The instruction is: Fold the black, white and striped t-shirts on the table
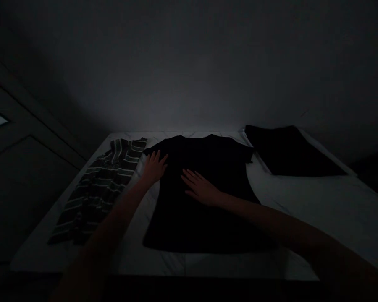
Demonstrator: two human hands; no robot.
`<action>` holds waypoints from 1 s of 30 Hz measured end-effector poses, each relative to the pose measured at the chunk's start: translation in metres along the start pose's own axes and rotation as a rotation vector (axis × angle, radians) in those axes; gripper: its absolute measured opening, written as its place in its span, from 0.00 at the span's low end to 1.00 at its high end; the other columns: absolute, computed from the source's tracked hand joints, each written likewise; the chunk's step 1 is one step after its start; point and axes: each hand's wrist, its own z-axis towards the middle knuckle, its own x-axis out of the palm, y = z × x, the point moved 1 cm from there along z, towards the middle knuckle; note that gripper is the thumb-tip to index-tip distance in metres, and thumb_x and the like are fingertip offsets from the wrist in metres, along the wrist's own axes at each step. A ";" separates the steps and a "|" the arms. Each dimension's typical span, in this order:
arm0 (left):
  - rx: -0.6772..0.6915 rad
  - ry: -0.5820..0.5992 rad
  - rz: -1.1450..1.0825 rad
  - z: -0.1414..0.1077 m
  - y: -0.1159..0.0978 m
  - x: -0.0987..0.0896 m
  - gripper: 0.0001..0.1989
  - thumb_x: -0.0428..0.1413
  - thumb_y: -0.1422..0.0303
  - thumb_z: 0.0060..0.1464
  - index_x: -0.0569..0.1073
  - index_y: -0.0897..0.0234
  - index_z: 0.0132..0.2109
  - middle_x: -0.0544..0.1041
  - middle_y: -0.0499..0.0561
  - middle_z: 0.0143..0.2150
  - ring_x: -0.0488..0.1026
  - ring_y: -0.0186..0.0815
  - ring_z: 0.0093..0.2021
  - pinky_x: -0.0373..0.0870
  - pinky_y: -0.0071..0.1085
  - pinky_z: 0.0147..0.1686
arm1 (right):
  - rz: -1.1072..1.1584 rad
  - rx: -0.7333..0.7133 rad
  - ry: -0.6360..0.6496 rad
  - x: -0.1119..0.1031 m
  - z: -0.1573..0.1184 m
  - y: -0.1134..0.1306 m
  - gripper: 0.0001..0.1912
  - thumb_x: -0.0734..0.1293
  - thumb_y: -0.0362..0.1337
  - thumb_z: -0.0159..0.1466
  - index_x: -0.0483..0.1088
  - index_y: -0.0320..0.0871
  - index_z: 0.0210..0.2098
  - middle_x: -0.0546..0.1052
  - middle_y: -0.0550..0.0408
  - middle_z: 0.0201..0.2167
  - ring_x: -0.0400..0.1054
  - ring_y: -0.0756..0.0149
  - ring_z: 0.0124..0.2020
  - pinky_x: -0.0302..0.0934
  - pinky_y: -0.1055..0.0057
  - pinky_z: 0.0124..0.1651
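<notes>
A dark short-sleeved T-shirt (208, 226) lies spread flat on a pale marble-patterned table (318, 209), its neckline toward the wall. My left hand (155, 167) rests with fingers apart at the shirt's left sleeve and side edge. Across the middle of the chest lies my right hand (201, 188), palm down with the fingers stretched out toward the left. Neither hand grips anything. The picture is very dark, so folds in the black cloth cannot be made out.
To the left lies a striped garment (97, 188), loosely folded lengthwise. A flat black rectangular item (290, 151) with a pale edge lies at the back right. Behind the table rises a plain wall (189, 67). A panelled door (25, 167) stands at the left.
</notes>
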 end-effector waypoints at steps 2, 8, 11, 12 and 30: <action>0.124 -0.010 -0.028 -0.039 -0.008 -0.003 0.25 0.52 0.63 0.63 0.65 0.51 0.67 0.55 0.55 0.73 0.52 0.52 0.72 0.49 0.53 0.68 | 0.045 -0.046 0.006 -0.008 -0.070 0.010 0.33 0.62 0.44 0.70 0.52 0.45 0.71 0.49 0.47 0.73 0.42 0.55 0.73 0.42 0.50 0.72; 0.319 0.005 -0.227 -0.186 -0.027 -0.008 0.25 0.53 0.64 0.60 0.67 0.41 0.64 0.58 0.49 0.72 0.59 0.49 0.69 0.65 0.49 0.62 | 0.031 0.170 -0.140 -0.017 -0.230 0.028 0.33 0.62 0.36 0.68 0.52 0.58 0.70 0.59 0.54 0.70 0.53 0.56 0.69 0.56 0.47 0.66; 0.143 -0.098 -0.279 -0.230 -0.032 -0.006 0.21 0.52 0.64 0.61 0.71 0.45 0.60 0.65 0.54 0.67 0.66 0.49 0.63 0.70 0.49 0.58 | 0.017 0.413 -0.403 -0.016 -0.272 0.026 0.23 0.60 0.38 0.70 0.64 0.58 0.63 0.71 0.51 0.62 0.66 0.56 0.61 0.67 0.51 0.57; 0.050 -0.144 -0.301 -0.238 -0.035 -0.006 0.19 0.52 0.63 0.61 0.72 0.47 0.58 0.67 0.55 0.64 0.69 0.49 0.60 0.72 0.49 0.56 | 0.010 0.522 -0.491 -0.015 -0.279 0.024 0.19 0.60 0.39 0.70 0.67 0.57 0.60 0.73 0.50 0.58 0.70 0.56 0.57 0.69 0.52 0.54; -0.402 0.076 -0.263 -0.231 -0.026 -0.042 0.14 0.48 0.63 0.60 0.77 0.58 0.45 0.78 0.55 0.41 0.76 0.45 0.41 0.73 0.41 0.44 | -0.036 0.889 -0.436 -0.035 -0.281 0.018 0.18 0.58 0.42 0.68 0.70 0.44 0.52 0.76 0.43 0.44 0.74 0.51 0.40 0.70 0.56 0.41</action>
